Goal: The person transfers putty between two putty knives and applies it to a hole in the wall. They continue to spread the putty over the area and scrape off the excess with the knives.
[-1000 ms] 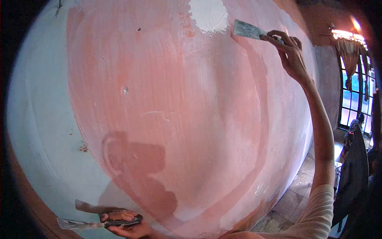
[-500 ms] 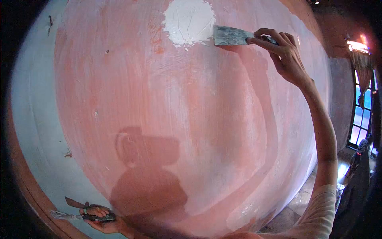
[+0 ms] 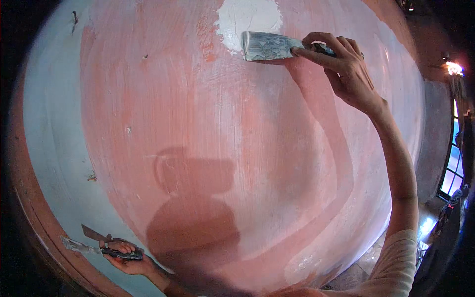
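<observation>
My right hand (image 3: 344,69) is closed around the dark handle of a wide putty knife (image 3: 272,46). Its smeared metal blade lies against the pink wall (image 3: 198,114) over the lower edge of a white putty patch (image 3: 252,19), with a ridge of white putty along the blade's front edge. Low on the left, my left hand (image 3: 131,262) grips the dark handle of a second putty knife (image 3: 81,246), whose blade points left and carries whitish smears. A brown, blade-shaped shadow shows just above that knife.
A pale blue-white strip (image 3: 54,114) borders the pink wall on the left, with a small nail-like piece (image 3: 74,22) near its top. On the right are a window (image 3: 452,168), a bright light (image 3: 453,68) and a tiled floor (image 3: 354,274). My shadow falls on the wall.
The right hand's putty knife has moved left, from beside the white patch onto its lower edge, and putty now shows along its blade. The left hand stays low with its knife.
</observation>
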Tool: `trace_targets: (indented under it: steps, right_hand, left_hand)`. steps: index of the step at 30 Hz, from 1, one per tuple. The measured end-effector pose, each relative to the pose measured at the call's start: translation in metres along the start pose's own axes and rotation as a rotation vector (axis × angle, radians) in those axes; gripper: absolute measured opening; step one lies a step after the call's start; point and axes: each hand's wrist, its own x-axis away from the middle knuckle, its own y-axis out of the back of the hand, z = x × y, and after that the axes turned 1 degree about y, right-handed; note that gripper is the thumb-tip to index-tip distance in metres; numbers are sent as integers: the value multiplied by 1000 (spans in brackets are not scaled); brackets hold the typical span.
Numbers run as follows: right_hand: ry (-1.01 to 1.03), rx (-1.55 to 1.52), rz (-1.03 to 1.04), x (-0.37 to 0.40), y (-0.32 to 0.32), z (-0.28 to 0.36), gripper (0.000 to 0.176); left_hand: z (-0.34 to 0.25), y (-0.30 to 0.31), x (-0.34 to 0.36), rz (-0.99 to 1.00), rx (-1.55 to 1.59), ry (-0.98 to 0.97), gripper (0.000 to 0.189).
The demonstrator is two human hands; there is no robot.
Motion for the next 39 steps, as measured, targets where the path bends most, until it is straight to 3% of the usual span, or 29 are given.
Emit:
trace_targets:
  steps: [1,5,9,13,17,22,35,37,39]
  right_hand:
    - [13,-9,14,-24,-21,31,52]
    - [35,-56,-11,-34,-16,45,51]
    - [-17,63,-25,-26,1,29,50]
    - [-85,49,98,3,2,-3,53]
    - [-110,31,128,12,-7,-7,54]
    - [-93,1,110,7,-6,-5,56]
    - [2,-33,47,-39,-16,46,57]
    - [-12,-51,47,-31,-14,31,57]
    - [-10,-65,51,-33,-14,31,57]
  left_hand:
    - [14,24,-23,7,-46,-8,48]
    - [14,24,-22,19,-51,-11,48]
    - [15,26,-24,88,-85,-36,49]
    - [16,34,-28,111,-25,3,47]
    - [16,21,-21,0,-68,-46,46]
    - [15,21,-21,78,-52,-33,47]
    - [14,28,-20,13,-14,28,47]
    - [7,8,-11,37,-61,24,47]
    - [11,32,-18,176,28,27,46]
